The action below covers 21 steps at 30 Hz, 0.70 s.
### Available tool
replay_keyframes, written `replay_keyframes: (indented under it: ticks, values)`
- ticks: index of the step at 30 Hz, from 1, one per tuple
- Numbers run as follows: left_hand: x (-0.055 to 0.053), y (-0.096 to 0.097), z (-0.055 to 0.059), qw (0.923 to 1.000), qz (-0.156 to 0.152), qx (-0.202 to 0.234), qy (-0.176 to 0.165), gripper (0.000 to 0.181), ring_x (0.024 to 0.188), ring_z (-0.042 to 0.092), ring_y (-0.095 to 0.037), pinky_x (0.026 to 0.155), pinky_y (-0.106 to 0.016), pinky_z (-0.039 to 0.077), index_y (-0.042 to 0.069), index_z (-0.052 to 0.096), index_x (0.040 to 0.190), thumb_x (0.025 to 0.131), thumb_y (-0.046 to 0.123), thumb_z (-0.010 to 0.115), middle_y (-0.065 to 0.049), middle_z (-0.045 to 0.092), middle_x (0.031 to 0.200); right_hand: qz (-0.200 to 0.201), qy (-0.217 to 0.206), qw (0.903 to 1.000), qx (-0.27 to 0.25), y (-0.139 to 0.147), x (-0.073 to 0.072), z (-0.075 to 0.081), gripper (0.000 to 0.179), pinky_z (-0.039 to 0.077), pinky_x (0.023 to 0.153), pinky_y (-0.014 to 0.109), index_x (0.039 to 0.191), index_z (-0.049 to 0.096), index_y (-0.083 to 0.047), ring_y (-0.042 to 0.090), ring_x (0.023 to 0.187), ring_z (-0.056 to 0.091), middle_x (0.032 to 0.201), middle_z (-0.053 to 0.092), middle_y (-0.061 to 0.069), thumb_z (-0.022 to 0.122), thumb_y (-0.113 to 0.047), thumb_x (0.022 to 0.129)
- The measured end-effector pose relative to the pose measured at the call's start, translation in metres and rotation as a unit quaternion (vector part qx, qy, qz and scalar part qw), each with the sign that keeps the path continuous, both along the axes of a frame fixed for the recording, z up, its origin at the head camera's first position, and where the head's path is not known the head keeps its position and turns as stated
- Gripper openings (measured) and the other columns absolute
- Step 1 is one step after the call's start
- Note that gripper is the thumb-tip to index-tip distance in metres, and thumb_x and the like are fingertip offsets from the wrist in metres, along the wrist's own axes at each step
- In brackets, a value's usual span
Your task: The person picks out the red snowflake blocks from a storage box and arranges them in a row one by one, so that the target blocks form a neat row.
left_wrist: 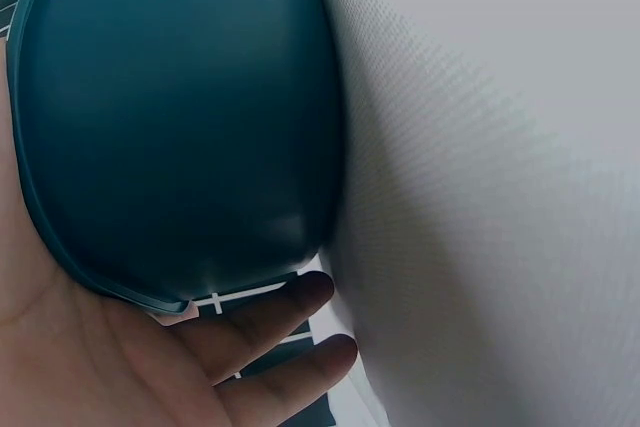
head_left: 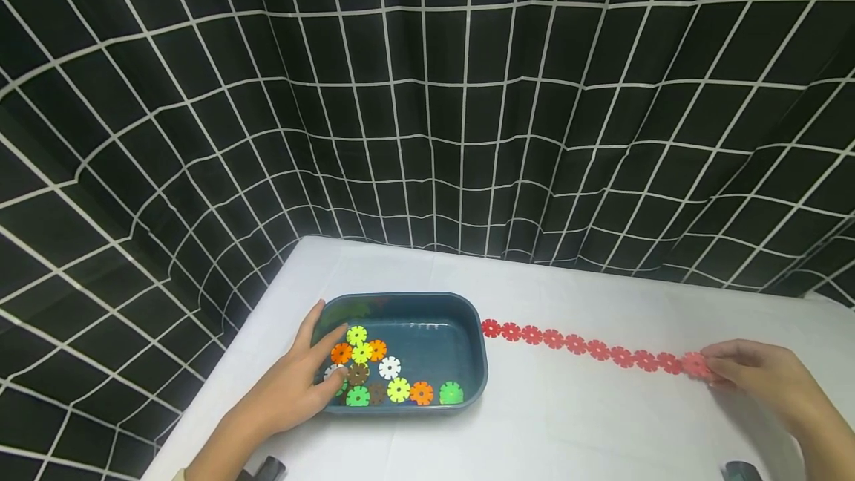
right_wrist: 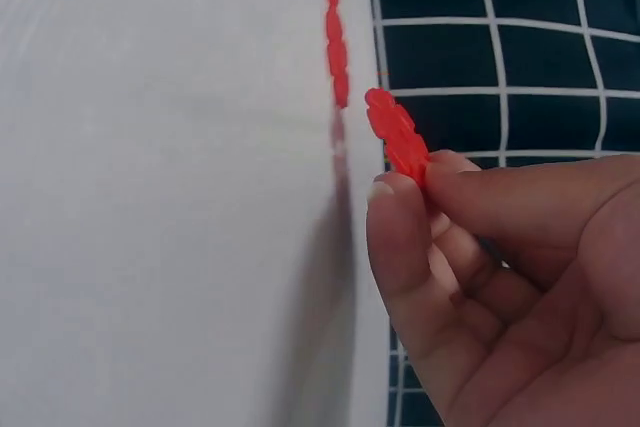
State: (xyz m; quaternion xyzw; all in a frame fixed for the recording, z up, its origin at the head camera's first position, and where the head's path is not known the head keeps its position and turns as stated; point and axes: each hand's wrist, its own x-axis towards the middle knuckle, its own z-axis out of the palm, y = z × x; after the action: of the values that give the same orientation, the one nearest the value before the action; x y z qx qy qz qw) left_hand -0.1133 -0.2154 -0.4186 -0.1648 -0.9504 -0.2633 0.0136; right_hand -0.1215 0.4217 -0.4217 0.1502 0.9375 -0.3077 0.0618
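My left hand (head_left: 300,384) straddles the left rim of a dark teal plastic tub (head_left: 427,409), thumb and one finger reaching inside over the discs. In the left wrist view, two fairly straight fingers (left_wrist: 290,367) extend outside the tub's wall. My right hand (head_left: 768,377) pinches a red notched flower disc (right_wrist: 397,135) between thumb and fingertips. The held disc is at the right end of a row of red notched discs (head_left: 576,344) running from the tub's right side. In the right wrist view it looks raised and apart from the row (right_wrist: 335,42).
Inside the tub are several notched discs: yellow (head_left: 398,390), orange (head_left: 421,393), white (head_left: 390,367), green (head_left: 450,393) and brown (head_left: 358,373). A white cloth (head_left: 568,421) covers the table. Black curtains with a white grid (head_left: 461,110) stand behind and at the left.
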Motion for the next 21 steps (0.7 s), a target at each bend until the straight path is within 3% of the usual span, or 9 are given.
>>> replay_keyframes:
  ticks: [4, 10, 17, 21]
  values:
    - [0.0005, 0.0, 0.0, 1.0, -0.001, 0.001, -0.001, 0.06, 0.123, 0.055, -0.043, 0.086, -0.062, 0.051, 0.012, 0.049, 0.149, 0.093, 0.028, 0.062, -0.009, 0.002, 0.167, -0.024, -0.022, 0.9994, -0.016, 0.0036, -0.0012, -0.0078, 0.035, 0.048, 0.079, 0.055, 0.112, 0.066, 0.011, 0.042, 0.1, 0.054, 0.102, 0.068, 0.025, 0.066, -0.019, 0.095]
    - [0.0001, 0.0001, 0.0, 1.0, -0.002, 0.0, -0.004, 0.06, 0.12, 0.057, -0.042, 0.084, -0.062, 0.052, 0.012, 0.049, 0.15, 0.094, 0.03, 0.061, -0.008, 0.001, 0.167, -0.034, 0.001, 0.9994, -0.003, 0.0016, 0.0012, -0.0103, 0.031, 0.042, 0.082, 0.062, 0.106, 0.068, 0.011, 0.036, 0.096, 0.056, 0.092, 0.071, 0.017, 0.069, -0.017, 0.093]
    - [-0.001, -0.0001, 0.0008, 1.0, -0.002, -0.002, -0.006, 0.06, 0.12, 0.058, -0.041, 0.084, -0.061, 0.053, 0.013, 0.049, 0.15, 0.094, 0.031, 0.061, -0.007, 0.001, 0.167, -0.027, 0.013, 0.9995, 0.008, 0.0018, 0.0036, -0.0072, 0.034, 0.036, 0.086, 0.067, 0.108, 0.067, 0.011, 0.053, 0.11, 0.047, 0.103, 0.067, 0.03, 0.067, -0.02, 0.093]
    - [-0.0009, -0.0005, -0.0001, 1.0, -0.003, -0.002, -0.001, 0.06, 0.121, 0.057, -0.042, 0.085, -0.062, 0.052, 0.012, 0.049, 0.149, 0.094, 0.03, 0.061, -0.009, 0.002, 0.167, -0.035, 0.014, 0.9992, 0.011, 0.0011, 0.0035, -0.0083, 0.034, 0.038, 0.085, 0.066, 0.108, 0.066, 0.012, 0.052, 0.11, 0.048, 0.104, 0.066, 0.031, 0.068, -0.018, 0.093]
